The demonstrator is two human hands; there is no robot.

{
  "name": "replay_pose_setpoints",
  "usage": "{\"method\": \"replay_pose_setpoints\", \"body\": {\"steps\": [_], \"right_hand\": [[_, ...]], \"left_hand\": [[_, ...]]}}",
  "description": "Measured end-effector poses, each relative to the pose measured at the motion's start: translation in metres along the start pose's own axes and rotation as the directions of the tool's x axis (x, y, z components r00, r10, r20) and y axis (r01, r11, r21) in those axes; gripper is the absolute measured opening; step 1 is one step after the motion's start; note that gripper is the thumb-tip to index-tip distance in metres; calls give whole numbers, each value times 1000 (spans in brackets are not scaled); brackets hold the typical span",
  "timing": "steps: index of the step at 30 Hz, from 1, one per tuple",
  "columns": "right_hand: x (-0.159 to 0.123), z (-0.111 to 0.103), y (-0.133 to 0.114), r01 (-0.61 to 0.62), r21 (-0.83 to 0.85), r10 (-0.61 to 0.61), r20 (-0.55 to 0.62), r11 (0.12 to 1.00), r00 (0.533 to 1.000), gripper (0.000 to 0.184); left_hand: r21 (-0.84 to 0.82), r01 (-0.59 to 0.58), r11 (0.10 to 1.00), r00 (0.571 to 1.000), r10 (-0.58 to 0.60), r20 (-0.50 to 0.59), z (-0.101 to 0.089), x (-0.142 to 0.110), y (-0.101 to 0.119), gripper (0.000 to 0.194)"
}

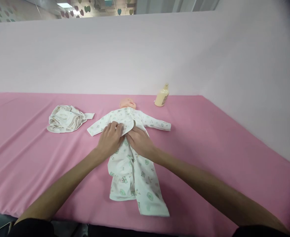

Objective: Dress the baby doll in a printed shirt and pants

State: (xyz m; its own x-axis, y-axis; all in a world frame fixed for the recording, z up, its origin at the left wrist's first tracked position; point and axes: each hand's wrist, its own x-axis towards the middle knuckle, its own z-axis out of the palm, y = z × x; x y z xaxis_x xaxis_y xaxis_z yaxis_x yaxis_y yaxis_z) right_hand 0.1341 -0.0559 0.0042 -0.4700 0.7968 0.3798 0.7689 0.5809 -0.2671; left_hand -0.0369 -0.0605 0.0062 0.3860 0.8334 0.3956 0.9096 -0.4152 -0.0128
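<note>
A baby doll [127, 103] lies on its back, its head toward the wall. It wears a white printed baby top [157, 123] with both sleeves spread out. White baby trousers [148, 181] with green prints cover its lower body, the legs pointing toward me. My left hand [111, 138] is closed on the top's lifted hem at the doll's waist. Beside it, my right hand [140, 141] is closed at the same place, its fingertips partly hidden under the cloth. Both hands pinch fabric where the top meets the trousers.
A crumpled bundle of white cloth [66, 119] lies left of the doll. A cream pump bottle [162, 96] stands at the back right. Pink cloth [196, 138] covers the table, with a white wall [97, 56] behind it and another at the right.
</note>
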Motion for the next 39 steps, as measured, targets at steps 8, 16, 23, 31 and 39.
{"method": "replay_pose_setpoints", "body": {"steps": [8,16,23,31,39], "right_hand": [[16,14,4,295,2,-295,-20,956,955,30],[40,25,-7,190,-140,-181,73,972,981,25],[23,21,-23,294,-422,-288,79,858,954,34],[20,25,-26,240,-389,-222,92,889,971,38],[33,42,-27,-90,333,128,-94,938,987,22]], "left_hand": [[4,161,987,983,-160,-89,4,-4,-6,44],[-26,174,984,980,-175,-96,0,-6,5,43],[-8,202,979,979,-202,13,-1,-16,-10,39],[71,218,973,974,-221,38,3,-21,-11,25],[77,143,987,990,-143,-5,4,-37,-4,19]]}}
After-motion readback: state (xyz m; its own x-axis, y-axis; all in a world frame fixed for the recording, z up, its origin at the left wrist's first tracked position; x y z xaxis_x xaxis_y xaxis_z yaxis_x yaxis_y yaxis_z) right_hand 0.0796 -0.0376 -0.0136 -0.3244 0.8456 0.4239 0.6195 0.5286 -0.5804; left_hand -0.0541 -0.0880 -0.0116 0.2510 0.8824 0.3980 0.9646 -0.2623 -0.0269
